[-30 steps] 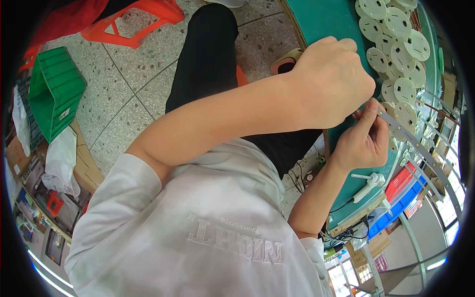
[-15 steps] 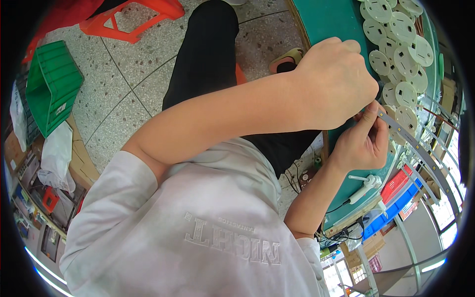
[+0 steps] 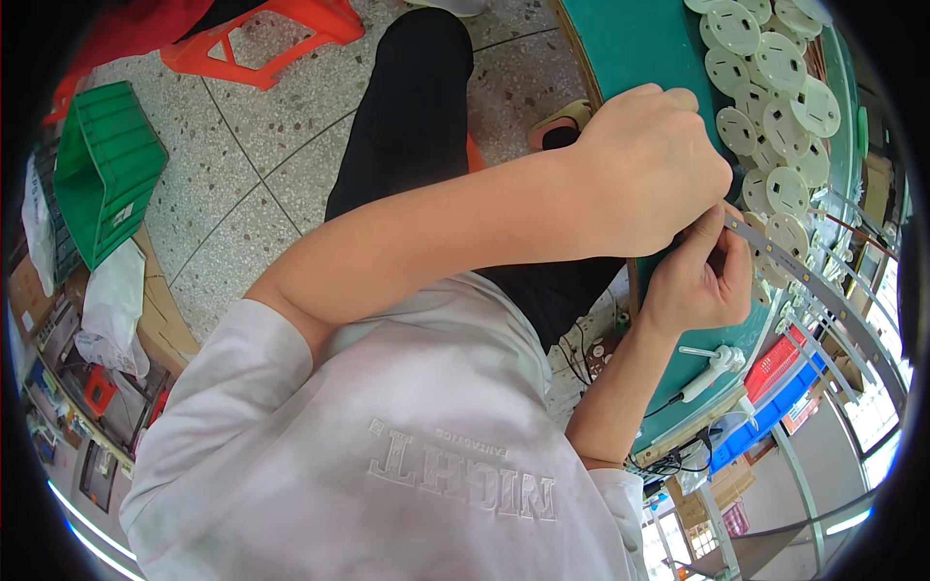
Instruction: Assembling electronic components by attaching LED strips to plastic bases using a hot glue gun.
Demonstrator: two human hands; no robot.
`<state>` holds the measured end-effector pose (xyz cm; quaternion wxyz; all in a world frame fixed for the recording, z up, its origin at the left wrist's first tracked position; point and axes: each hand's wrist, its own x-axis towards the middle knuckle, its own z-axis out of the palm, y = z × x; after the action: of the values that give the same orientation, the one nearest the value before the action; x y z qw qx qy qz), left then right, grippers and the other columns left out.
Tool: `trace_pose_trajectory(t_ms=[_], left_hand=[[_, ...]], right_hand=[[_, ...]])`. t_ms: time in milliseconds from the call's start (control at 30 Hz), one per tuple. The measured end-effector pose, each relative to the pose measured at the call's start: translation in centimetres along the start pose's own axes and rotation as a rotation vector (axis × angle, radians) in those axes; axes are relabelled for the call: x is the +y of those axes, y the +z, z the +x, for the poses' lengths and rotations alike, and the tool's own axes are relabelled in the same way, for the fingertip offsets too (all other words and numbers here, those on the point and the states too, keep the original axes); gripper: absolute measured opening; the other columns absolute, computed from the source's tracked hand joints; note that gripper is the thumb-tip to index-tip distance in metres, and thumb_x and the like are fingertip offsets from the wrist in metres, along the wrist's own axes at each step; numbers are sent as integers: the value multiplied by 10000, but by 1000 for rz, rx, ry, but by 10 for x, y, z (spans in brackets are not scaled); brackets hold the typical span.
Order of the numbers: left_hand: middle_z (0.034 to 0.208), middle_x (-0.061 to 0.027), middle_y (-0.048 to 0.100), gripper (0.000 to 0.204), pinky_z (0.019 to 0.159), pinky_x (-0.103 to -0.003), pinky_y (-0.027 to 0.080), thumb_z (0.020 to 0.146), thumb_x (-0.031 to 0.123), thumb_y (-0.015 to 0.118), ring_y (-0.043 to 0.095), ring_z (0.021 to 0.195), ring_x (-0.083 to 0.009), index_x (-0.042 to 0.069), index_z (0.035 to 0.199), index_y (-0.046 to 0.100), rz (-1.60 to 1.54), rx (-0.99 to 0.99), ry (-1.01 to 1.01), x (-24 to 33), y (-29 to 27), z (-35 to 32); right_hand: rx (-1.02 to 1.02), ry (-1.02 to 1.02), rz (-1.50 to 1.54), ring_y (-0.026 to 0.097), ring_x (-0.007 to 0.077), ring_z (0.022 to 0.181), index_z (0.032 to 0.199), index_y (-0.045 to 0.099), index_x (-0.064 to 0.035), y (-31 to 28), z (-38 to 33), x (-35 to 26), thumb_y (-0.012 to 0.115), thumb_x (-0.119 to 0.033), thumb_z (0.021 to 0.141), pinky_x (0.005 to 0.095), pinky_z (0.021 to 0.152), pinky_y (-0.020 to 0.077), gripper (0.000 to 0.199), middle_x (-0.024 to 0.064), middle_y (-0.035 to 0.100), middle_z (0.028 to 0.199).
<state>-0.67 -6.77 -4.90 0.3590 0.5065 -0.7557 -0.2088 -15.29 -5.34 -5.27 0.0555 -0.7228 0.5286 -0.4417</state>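
My left hand is curled into a fist above the edge of the green table, its fingers closed at the near end of a thin grey strip. The palm side is hidden. Just below it, my right hand pinches the same strip between thumb and fingers. The strip runs away to the lower right. Both hands touch each other at the strip's end.
Several white round discs with square holes lie piled on the table's far right. A white handled tool with a cable lies by the table edge. A green crate and an orange stool stand on the speckled floor.
The hands stay pressed together at the strip's end; only the fingers of the right hand shift slightly.
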Motion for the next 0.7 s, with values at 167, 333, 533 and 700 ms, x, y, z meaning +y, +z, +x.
trace_pose_trajectory(t_ms=[167,333,533,700], left_hand=[[778,-78,689,316,760,-378,509,644,63,726,607,848,-292,52,957,693,-236,95,71,-11,0,-1],[831,-40,702,367,764,-378,508,698,32,688,605,856,-270,83,1062,664,-336,69,107,-17,2,2],[784,-37,680,300,731,-388,501,760,43,651,594,831,-263,122,1049,667,-288,92,128,-15,3,5],[772,-56,660,261,712,-392,494,802,57,634,587,816,-260,128,1052,658,-267,71,183,-17,-1,8]], right_hand=[[-15,-20,-87,569,68,584,792,688,62,-5,1,-3,692,-32,860,199,545,449,116,66,692,726],[-19,-4,-82,565,67,569,809,703,46,-5,1,0,698,-64,863,193,529,434,122,59,694,726],[29,1,-73,626,142,575,810,708,31,-3,3,-6,713,-56,828,235,547,477,89,88,703,741],[5,5,-110,627,147,567,801,712,17,-5,4,-7,717,-75,831,237,546,477,97,83,695,718]])
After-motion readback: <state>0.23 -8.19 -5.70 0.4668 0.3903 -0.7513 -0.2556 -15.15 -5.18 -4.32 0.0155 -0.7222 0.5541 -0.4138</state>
